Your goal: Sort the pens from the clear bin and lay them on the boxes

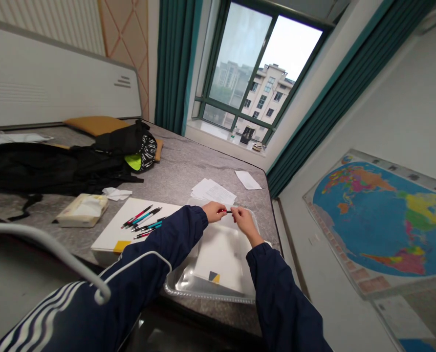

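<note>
Head view: left hand (pixel 214 211) and right hand (pixel 244 220) pinch a black pen (pixel 227 211); a slackened grip could drop it onto the clear plastic wrapping (pixel 177 282) below the hands.

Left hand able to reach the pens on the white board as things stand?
Probably yes. The left hand is close to the pens on the white board, and nothing seems to stand between them. It appears to be pinching a pen with the right hand, though.
</note>
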`<state>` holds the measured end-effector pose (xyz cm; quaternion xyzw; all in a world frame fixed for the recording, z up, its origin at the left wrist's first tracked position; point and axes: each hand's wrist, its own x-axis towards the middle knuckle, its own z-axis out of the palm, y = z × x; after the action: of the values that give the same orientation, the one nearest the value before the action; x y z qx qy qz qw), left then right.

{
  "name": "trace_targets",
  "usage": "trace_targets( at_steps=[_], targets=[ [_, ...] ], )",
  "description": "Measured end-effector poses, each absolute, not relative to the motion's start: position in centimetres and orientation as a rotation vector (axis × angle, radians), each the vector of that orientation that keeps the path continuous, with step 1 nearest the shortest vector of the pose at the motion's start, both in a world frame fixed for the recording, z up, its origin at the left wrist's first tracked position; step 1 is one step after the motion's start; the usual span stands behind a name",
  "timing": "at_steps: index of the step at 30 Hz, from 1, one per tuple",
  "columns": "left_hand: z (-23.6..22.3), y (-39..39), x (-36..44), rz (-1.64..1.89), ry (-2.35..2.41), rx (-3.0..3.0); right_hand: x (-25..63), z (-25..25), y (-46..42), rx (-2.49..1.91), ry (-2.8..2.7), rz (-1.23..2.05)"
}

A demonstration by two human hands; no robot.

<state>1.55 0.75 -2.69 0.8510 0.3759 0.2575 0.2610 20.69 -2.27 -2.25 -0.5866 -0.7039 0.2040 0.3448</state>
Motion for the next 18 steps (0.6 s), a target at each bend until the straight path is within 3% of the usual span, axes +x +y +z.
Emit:
trace_targets(
  at_steps=[18],
  targets=[
    [-3.7, 1.4, 1.4, 0.689, 0.942, 2.156, 20.4, -2.2, -2.7, -1.607, -1.775, 0.569]
  ],
)
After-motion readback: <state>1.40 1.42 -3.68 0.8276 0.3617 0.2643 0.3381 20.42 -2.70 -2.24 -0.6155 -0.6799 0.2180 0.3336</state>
